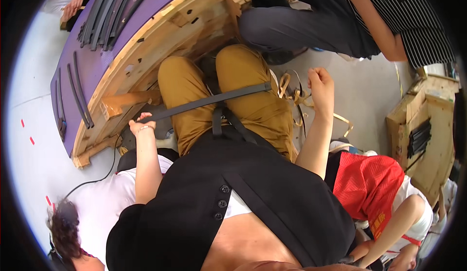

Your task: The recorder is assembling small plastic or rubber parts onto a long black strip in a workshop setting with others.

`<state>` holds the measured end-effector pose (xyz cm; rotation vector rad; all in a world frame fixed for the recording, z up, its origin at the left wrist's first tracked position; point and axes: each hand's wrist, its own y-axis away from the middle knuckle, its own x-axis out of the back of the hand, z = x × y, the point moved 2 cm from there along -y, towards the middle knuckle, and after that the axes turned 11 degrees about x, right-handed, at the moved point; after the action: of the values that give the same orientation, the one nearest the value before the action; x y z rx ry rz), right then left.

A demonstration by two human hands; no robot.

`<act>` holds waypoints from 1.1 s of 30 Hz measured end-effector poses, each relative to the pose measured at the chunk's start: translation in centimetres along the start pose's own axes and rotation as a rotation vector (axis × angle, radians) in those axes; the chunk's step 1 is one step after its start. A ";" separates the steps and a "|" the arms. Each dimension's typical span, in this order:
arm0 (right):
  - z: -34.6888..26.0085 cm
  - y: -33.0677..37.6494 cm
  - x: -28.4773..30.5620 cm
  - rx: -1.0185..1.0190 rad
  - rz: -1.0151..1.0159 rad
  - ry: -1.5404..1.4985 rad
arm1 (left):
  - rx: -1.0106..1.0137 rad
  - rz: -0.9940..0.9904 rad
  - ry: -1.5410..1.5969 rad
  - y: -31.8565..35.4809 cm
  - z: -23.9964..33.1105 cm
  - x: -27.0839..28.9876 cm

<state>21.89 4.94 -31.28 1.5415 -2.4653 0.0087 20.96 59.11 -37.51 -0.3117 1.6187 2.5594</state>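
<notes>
A long flat dark grey strip (209,100) lies slantwise across my lap, over both thighs of my brown trousers (194,125). My left hand (143,123) grips its left end, fingers and thumb closed around it. The strip's other end rests by my right thigh, apart from my right hand. Raised beyond that thigh, my right hand (321,82) is curled into a fist; whatever may be inside its fingers is hidden. Thin black and tan bands (296,96) hang and loop between my thigh and the right forearm.
Ahead on the left, a wooden-sided table with a purple top (141,3) carries several dark strips (109,13). A person in dark trousers (301,30) sits ahead right. Others are close behind on both sides, one in red (365,183). A wooden crate (423,125) holds dark strips.
</notes>
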 end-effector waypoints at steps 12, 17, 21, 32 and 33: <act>1.9 0.5 -1.3 -0.019 -0.224 0.110 | -0.733 0.278 -0.784 3.2 1.5 3.7; 0.4 1.0 -1.8 -0.035 -0.266 0.056 | -1.714 -0.162 -1.262 10.4 -3.6 -2.3; 0.6 1.6 -1.1 0.039 -0.329 0.063 | -1.765 -0.565 -1.121 10.6 -3.0 -11.4; -0.1 1.3 -1.5 0.013 -0.284 0.097 | -1.320 -0.017 -1.438 -3.0 12.1 -26.5; -0.3 1.4 -1.4 0.009 -0.275 0.110 | -1.277 -0.010 -1.525 -3.2 11.5 -27.0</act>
<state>21.25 6.87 -31.11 1.8187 -2.1563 0.0564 46.49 71.61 -29.52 1.1992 -0.5115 2.1303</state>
